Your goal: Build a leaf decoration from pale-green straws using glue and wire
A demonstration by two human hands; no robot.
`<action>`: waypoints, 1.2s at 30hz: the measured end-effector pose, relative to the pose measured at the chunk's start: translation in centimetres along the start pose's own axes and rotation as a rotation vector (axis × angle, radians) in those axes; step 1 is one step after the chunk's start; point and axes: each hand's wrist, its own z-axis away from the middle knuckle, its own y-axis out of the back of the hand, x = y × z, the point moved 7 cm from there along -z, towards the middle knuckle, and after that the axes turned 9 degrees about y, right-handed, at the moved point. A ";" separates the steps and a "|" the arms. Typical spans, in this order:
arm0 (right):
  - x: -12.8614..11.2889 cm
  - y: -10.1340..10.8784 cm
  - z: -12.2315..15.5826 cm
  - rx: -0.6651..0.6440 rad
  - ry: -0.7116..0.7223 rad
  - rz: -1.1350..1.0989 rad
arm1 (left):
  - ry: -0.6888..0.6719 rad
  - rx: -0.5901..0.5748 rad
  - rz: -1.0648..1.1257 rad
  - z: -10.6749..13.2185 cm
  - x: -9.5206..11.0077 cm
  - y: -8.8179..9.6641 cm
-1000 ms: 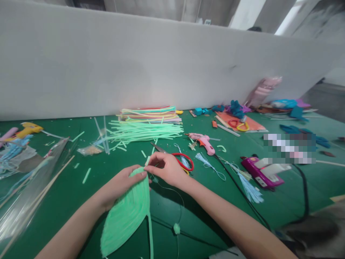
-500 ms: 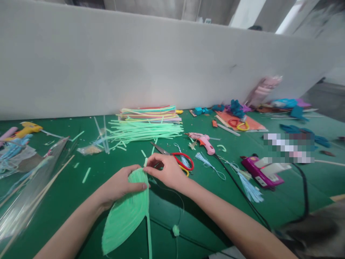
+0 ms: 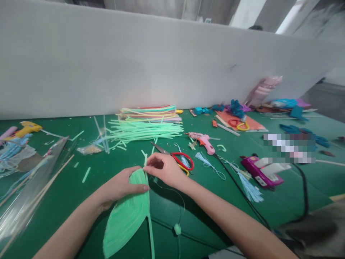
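Note:
A light green leaf-shaped piece (image 3: 126, 216) built from green strips lies on the green table (image 3: 67, 187) in front of me. My left hand (image 3: 118, 187) grips its upper end, thumb pressed across the top. My right hand (image 3: 164, 169) pinches a thin green strip (image 3: 146, 160) that sticks up at the leaf's tip. A thin thread with a small green pompom (image 3: 177, 228) trails down from under my right wrist.
Red-handled scissors (image 3: 180, 160) lie just behind my right hand. A heap of green strips (image 3: 142, 131) and a stack of coloured strips (image 3: 149, 112) sit further back. A pink glue gun (image 3: 203, 141), a purple tool (image 3: 260, 172) and a yellow glue gun (image 3: 25, 128) are nearby. Clear plastic lies at the left.
My left thumb has slid further across the top of the leaf. My right hand has shifted slightly up, and the thin strip now stands above the leaf's tip.

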 end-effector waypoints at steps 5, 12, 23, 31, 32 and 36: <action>0.6 0.0 -0.1 0.005 -0.115 -0.150 | -0.018 -0.028 0.021 0.0 0.0 0.1; 0.5 0.2 0.1 0.027 -0.206 -0.229 | -0.066 -0.040 -0.005 0.1 0.4 0.0; 0.3 -0.3 0.3 -0.025 -0.234 -0.261 | -0.035 -0.070 -0.039 -0.1 0.0 -0.2; 0.8 -0.5 0.1 -0.020 -0.217 -0.271 | -0.037 -0.088 -0.023 -0.2 0.0 -0.6; 0.8 -0.5 0.0 -0.020 -0.216 -0.264 | -0.034 -0.079 -0.030 -0.3 0.0 -0.6; 0.9 -0.6 0.0 -0.023 -0.211 -0.240 | -0.041 -0.081 -0.025 -0.3 0.0 -0.6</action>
